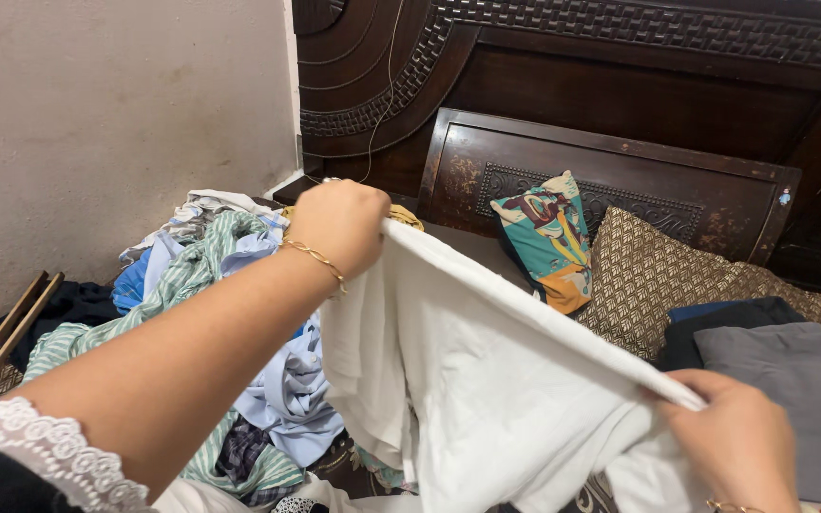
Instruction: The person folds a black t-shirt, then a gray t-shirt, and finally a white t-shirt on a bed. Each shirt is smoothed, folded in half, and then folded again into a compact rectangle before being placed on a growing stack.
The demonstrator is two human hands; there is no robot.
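Observation:
A white garment [486,380] is stretched taut between my two hands above the bed. My left hand [339,226], with a gold chain bracelet at the wrist, grips one end of its top edge, raised toward the headboard. Low at the right, my right hand [738,439] pinches the other end. The cloth hangs down in folds below the held edge. My left sleeve has a white lace cuff.
A heap of mixed clothes [197,275] in green stripes, blue and white lies at the left. A colourful cushion [545,239] and a gold patterned pillow [662,275] lean on the dark wooden headboard [620,176]. Folded grey and dark garments [781,375] lie at the right.

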